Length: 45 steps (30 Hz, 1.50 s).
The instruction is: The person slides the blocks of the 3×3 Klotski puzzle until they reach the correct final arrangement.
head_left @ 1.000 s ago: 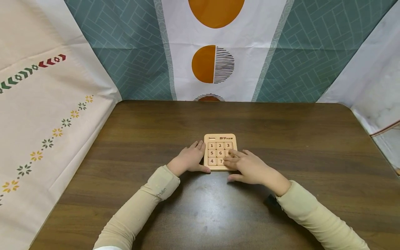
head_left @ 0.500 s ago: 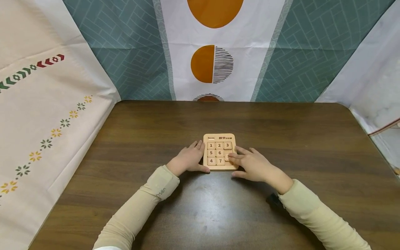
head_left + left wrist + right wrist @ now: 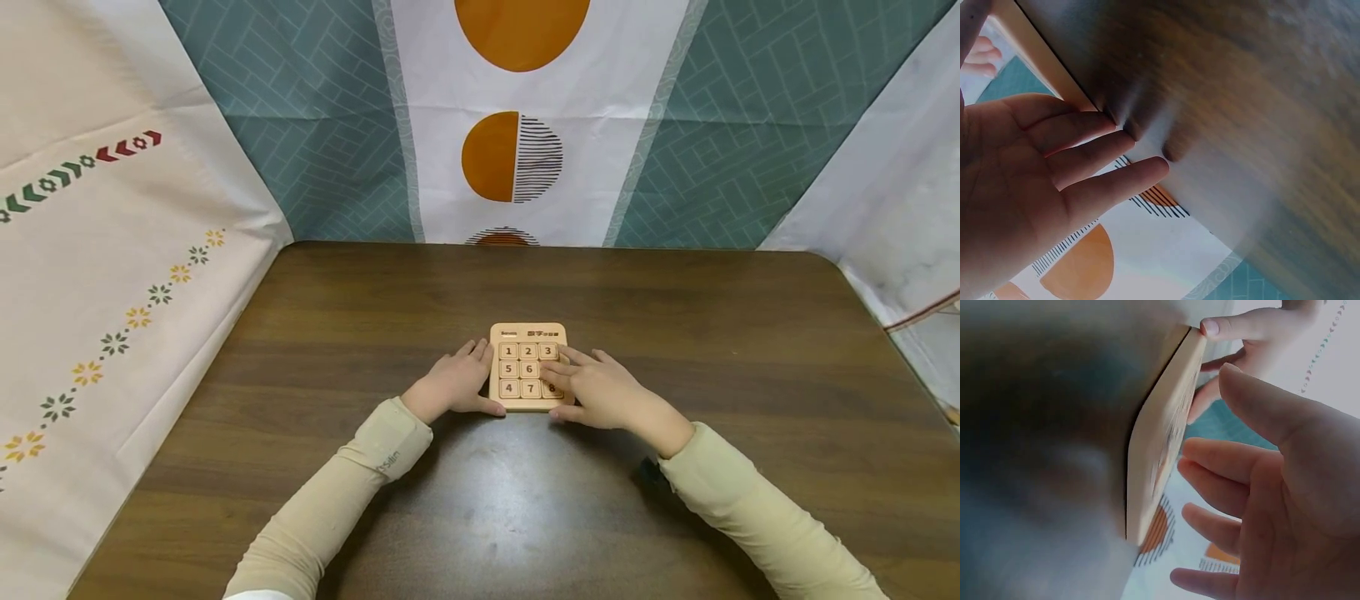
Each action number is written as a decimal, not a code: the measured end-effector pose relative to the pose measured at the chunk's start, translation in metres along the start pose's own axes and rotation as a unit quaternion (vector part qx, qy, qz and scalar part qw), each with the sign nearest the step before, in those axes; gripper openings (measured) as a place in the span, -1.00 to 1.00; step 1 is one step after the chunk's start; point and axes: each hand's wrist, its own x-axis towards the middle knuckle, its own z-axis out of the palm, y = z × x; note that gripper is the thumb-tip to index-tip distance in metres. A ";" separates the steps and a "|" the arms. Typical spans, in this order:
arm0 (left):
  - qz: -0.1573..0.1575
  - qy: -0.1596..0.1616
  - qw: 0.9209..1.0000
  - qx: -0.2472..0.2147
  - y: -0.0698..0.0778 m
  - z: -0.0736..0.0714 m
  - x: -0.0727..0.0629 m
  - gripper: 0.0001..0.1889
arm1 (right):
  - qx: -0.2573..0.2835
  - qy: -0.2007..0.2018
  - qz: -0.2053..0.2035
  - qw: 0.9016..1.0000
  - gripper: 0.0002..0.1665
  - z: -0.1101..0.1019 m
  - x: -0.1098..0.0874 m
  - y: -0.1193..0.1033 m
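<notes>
A light wooden number sliding puzzle (image 3: 528, 332) lies flat on the brown table. Its tiles read 1, 2, 3 on top, 5 and 6 in the middle row, and 4, 7, 8 along the bottom. Along its left edge rests my left hand (image 3: 457, 381), fingers extended, thumb at the near left corner. My right hand (image 3: 607, 390) reaches over the right side with extended fingers, fingertips at the 8 tile (image 3: 552, 389) and beside the 6 tile (image 3: 528, 369). Those fingers cover the right-hand spot of the middle row. The right wrist view shows the puzzle's edge (image 3: 1147, 444) beside relaxed fingers.
The wooden table (image 3: 375, 292) extends around the puzzle on every side. Behind it hangs a teal and white cloth (image 3: 585, 217) with orange circles. A cream patterned cloth (image 3: 150, 358) hangs at the left, and white cloth (image 3: 892, 200) at the right.
The 8 tile has slid toward me, from the right of the middle row to the bottom right corner. My right hand shifted right, then back over the board. My left hand stayed still.
</notes>
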 end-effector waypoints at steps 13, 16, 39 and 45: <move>0.002 0.001 1.000 -0.002 0.000 -0.001 0.000 0.13 | -0.001 -0.012 0.001 1.000 -0.24 0.002 0.007 0.003; 0.001 0.002 1.000 -0.003 0.000 -0.001 -0.001 0.13 | -0.003 -0.005 0.002 1.000 -0.26 0.004 0.001 0.009; 0.002 0.000 1.000 -0.002 0.001 -0.004 -0.003 0.12 | -0.005 -0.027 -0.036 0.999 -0.23 0.003 0.033 -0.011; -0.002 -0.001 1.000 -0.003 0.001 -0.003 -0.003 0.12 | -0.005 -0.021 -0.029 0.999 -0.24 0.003 0.021 -0.001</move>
